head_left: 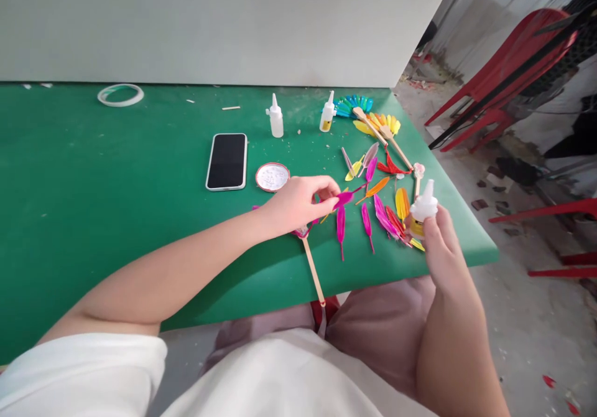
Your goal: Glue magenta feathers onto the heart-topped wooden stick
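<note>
My left hand (301, 202) is closed in a pinch on a magenta feather (344, 198) over the green table (116, 187). Under that hand lies a wooden stick (313, 271) with pink feathers at its top end, its lower end reaching past the table's front edge. My right hand (443, 249) is wrapped round a small white glue bottle (423, 205), nozzle up, at the table's right front corner. Loose magenta, orange, yellow and red feathers (373, 208) lie between the two hands.
A black phone (227, 160) and a round white lid (272, 176) lie left of the feathers. Two glue bottles (276, 116) (328, 112) stand further back. Finished feather fans on sticks (373, 121) lie at the back right, a tape ring (120, 95) at the back left. Red chairs (508, 68) stand on the right.
</note>
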{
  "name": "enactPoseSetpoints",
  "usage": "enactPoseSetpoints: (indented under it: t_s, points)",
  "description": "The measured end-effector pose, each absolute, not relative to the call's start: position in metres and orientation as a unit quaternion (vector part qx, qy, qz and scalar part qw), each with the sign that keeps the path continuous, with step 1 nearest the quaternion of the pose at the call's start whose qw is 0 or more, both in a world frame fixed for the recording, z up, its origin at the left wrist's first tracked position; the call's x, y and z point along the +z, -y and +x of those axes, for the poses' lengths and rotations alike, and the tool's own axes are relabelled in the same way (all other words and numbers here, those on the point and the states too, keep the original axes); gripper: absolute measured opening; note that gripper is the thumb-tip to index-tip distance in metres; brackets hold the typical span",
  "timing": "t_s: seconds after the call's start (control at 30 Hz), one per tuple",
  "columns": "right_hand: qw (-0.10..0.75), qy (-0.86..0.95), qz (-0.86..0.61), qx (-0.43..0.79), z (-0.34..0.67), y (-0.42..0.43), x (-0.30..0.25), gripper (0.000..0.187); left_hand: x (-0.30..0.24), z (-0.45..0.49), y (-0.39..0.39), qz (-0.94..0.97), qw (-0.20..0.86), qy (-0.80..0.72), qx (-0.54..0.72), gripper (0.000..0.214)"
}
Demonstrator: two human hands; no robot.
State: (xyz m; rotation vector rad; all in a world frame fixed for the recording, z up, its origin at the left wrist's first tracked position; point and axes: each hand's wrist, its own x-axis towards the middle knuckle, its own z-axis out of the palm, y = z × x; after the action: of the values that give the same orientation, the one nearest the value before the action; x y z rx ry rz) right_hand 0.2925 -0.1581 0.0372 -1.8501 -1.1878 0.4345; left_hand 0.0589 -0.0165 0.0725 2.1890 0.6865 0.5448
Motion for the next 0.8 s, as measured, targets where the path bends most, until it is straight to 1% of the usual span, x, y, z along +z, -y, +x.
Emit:
enactPoseSetpoints:
  t_s: [0.03,0.1,0.17,0.2,0.27,0.33,0.37,0.47,0.8]
  points:
    - [0.419,0.49,-0.742,0.184,0.288,0.156,0.042,0.04,0.072,0.049,0.018,0.84,0.414,-0.291,0.194,0.016]
    - [0.398,0.502,-0.74,0.205,0.276,0.152,0.053,0.041,0.067,0.03,0.022,0.815,0.445,-0.324,0.178,0.022]
    - [0.404,0.512,-0.732,0.198,0.261,0.146,0.064,0.048,0.062,0.015,0.026,0.807,0.443,-0.343,0.187,0.031]
    - [0.41,0.517,-0.728,0.186,0.253,0.143,0.069,0.048,0.06,0.009,0.028,0.805,0.439,-0.35,0.191,0.035]
    - [0.407,0.538,-0.723,0.149,0.237,0.136,0.076,0.039,0.058,0.0,0.03,0.801,0.436,-0.359,0.198,0.04]
    - [0.381,0.569,-0.72,0.113,0.225,0.13,0.08,0.029,0.058,-0.006,0.031,0.801,0.434,-0.357,0.207,0.04]
    - [0.367,0.583,-0.718,0.098,0.219,0.127,0.081,0.027,0.058,-0.008,0.031,0.803,0.431,-0.354,0.211,0.038]
    - [0.348,0.607,-0.711,0.075,0.209,0.12,0.08,0.026,0.057,-0.01,0.03,0.812,0.418,-0.342,0.219,0.036]
    - [0.343,0.625,-0.701,0.04,0.201,0.116,0.076,0.022,0.055,-0.012,0.032,0.846,0.36,-0.321,0.227,0.031]
